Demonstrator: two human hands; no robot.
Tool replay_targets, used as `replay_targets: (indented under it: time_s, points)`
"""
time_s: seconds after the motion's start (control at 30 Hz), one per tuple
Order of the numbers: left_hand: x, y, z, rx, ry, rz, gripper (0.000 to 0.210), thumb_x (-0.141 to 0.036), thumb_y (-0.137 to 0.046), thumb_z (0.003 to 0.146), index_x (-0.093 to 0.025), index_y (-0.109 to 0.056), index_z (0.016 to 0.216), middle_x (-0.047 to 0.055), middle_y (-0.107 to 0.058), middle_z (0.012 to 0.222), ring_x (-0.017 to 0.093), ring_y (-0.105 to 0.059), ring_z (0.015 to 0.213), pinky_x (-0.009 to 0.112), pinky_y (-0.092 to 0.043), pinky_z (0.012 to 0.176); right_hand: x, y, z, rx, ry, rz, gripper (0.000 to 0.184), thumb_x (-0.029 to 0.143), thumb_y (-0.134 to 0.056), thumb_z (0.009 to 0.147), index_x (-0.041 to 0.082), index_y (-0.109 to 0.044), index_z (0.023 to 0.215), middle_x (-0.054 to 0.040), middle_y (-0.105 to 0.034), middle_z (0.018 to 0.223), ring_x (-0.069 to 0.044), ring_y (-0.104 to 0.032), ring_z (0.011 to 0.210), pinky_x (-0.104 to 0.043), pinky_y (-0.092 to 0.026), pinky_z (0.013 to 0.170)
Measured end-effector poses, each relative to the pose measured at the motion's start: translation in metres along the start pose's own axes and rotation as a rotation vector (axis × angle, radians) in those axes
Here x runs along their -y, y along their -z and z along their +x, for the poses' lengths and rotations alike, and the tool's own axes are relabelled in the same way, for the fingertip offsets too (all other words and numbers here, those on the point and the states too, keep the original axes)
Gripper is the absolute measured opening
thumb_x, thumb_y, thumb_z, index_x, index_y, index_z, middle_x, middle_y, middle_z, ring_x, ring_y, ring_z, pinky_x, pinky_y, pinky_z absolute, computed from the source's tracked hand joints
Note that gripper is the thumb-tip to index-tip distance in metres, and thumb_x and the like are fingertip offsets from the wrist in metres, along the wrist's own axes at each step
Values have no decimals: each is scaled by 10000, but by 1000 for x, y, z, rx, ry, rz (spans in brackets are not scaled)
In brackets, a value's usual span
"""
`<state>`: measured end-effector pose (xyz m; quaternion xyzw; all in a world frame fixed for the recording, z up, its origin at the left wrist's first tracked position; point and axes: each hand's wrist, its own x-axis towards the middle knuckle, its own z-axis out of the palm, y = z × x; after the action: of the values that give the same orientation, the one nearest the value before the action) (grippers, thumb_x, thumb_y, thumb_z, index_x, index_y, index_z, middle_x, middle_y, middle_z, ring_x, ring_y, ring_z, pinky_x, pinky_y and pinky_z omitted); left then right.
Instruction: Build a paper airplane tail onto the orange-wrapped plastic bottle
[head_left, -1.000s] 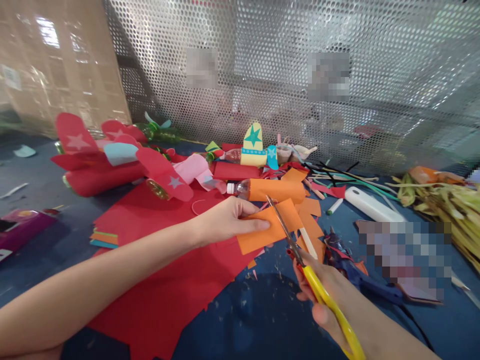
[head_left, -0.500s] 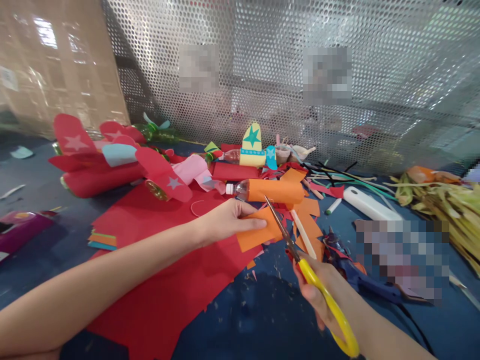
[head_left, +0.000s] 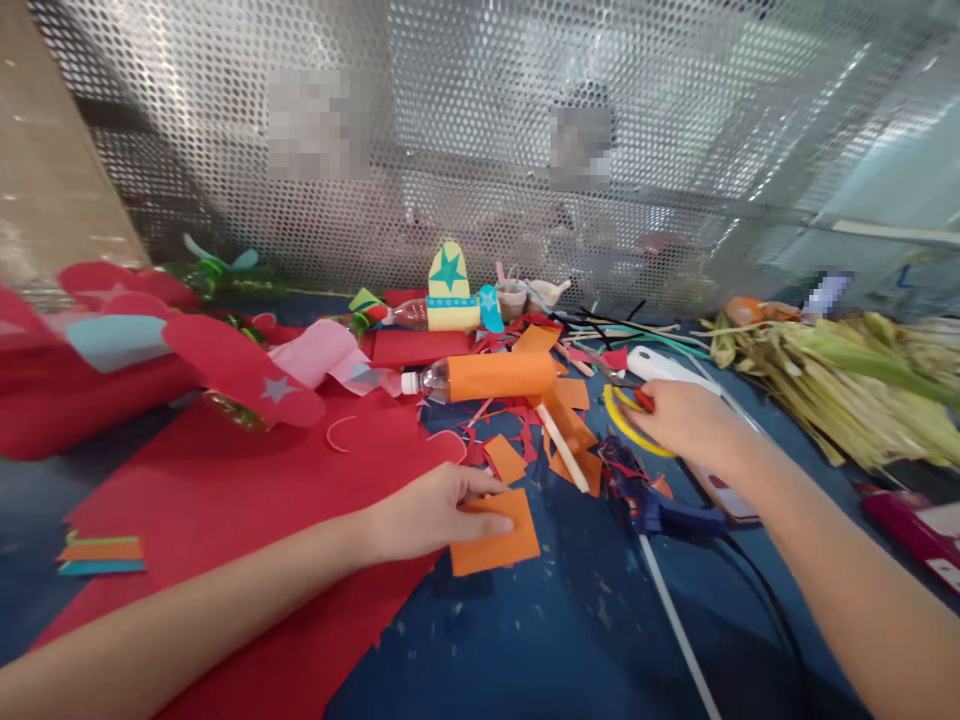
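My left hand (head_left: 446, 510) pinches a square piece of orange paper (head_left: 499, 550), thumb on top, over the edge of the large red sheets (head_left: 300, 560). Further right and farther away, my right hand (head_left: 690, 415) is closed round the handles of yellow-and-red scissors (head_left: 622, 415). Their blades point away, close to the table. Beyond my left hand lies a clear plastic bottle (head_left: 431, 382) wrapped in orange paper. Orange offcuts (head_left: 505, 458) and red scraps lie between the hands, with a pale stick (head_left: 562, 450) on top.
A blue glue gun (head_left: 667, 512) with a cord lies below my right hand, partly over a phone (head_left: 731, 498). Red paper-covered bottle planes (head_left: 247, 370) stand at left. Dried husks (head_left: 840, 385) lie at right. A perforated metal panel (head_left: 465, 130) closes off the back.
My right hand has carried the scissors away from the orange paper, to the right and farther back. My left hand still holds the paper, now a smaller piece. The view has turned right.
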<state>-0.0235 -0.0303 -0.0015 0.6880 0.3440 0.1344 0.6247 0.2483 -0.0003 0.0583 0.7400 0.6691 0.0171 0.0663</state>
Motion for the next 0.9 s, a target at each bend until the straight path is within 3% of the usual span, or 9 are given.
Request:
replay_targets:
  time_s: [0.13, 0.27, 0.4, 0.47, 0.5, 0.57, 0.63, 0.73, 0.9]
  points:
    - [1, -9, -2, 18, 92, 38, 324, -389, -672, 727, -164, -668, 960, 27, -678, 899, 198, -627, 844, 245, -461, 699, 8, -11, 33, 44, -12, 7, 334, 446, -510, 893, 135, -631, 896, -71, -672, 896, -179, -642, 802, -340, -497, 721]
    - [2, -17, -5, -61, 101, 119, 347, -374, -703, 676, -178, -633, 953, 19, -655, 922, 202, -612, 869, 254, -457, 717, 21, -18, 46, 26, 40, 57, 263, 351, -552, 897, 147, -594, 1056, -56, -634, 1031, -176, -627, 879, -381, -513, 774]
    - [4, -22, -6, -128, 64, 185, 335, -361, -704, 677, -180, -609, 942, 18, -635, 914, 202, -592, 882, 266, -440, 760, 39, -14, 13, -82, 180, 149, 210, 240, -493, 917, 83, -619, 975, -191, -620, 1074, -262, -577, 1037, -398, -435, 882]
    - [5, -24, -7, -152, 56, 176, 307, -335, -704, 678, -180, -592, 920, 9, -621, 902, 191, -587, 866, 259, -437, 752, 49, -13, -18, -87, 308, 239, 208, 313, -478, 920, 165, -618, 965, -101, -649, 1048, -207, -595, 1002, -308, -444, 851]
    - [5, -24, -7, -158, 46, 166, 288, -320, -702, 682, -182, -582, 905, 2, -614, 889, 181, -584, 847, 249, -437, 736, 54, -14, -34, -31, 411, 319, 189, 366, -521, 890, 213, -614, 952, -30, -674, 960, -154, -629, 881, -243, -470, 754]
    - [5, -25, -7, -164, 18, 152, 244, -297, -684, 703, -185, -559, 880, -17, -594, 836, 154, -578, 787, 224, -431, 677, 62, -18, -60, 191, 587, 622, 241, 410, -631, 799, 217, -613, 943, 4, -684, 880, -136, -633, 771, -228, -468, 667]
    - [4, -26, -7, -180, -10, 177, 215, -293, -666, 729, -188, -539, 867, -33, -573, 786, 131, -567, 722, 206, -417, 612, 67, -26, -75, 315, 572, 701, 149, 338, -624, 806, 206, -620, 874, 14, -671, 770, -133, -615, 677, -235, -434, 594]
    - [-1, -27, -7, -219, -54, 280, 227, -276, -673, 739, -198, -533, 899, -35, -595, 805, 130, -590, 713, 212, -438, 606, 67, -37, -74, 354, 491, 781, 75, 226, -563, 832, 192, -607, 782, 20, -643, 684, -122, -595, 631, -220, -400, 558]
    - [-6, -18, -7, -380, -322, 601, 283, -271, -655, 793, -194, -560, 1048, 41, -656, 1031, 195, -613, 984, 324, -490, 869, 56, -45, -58, 317, 450, 714, 58, 230, -571, 830, 187, -600, 804, 12, -621, 654, -139, -587, 610, -245, -395, 556]
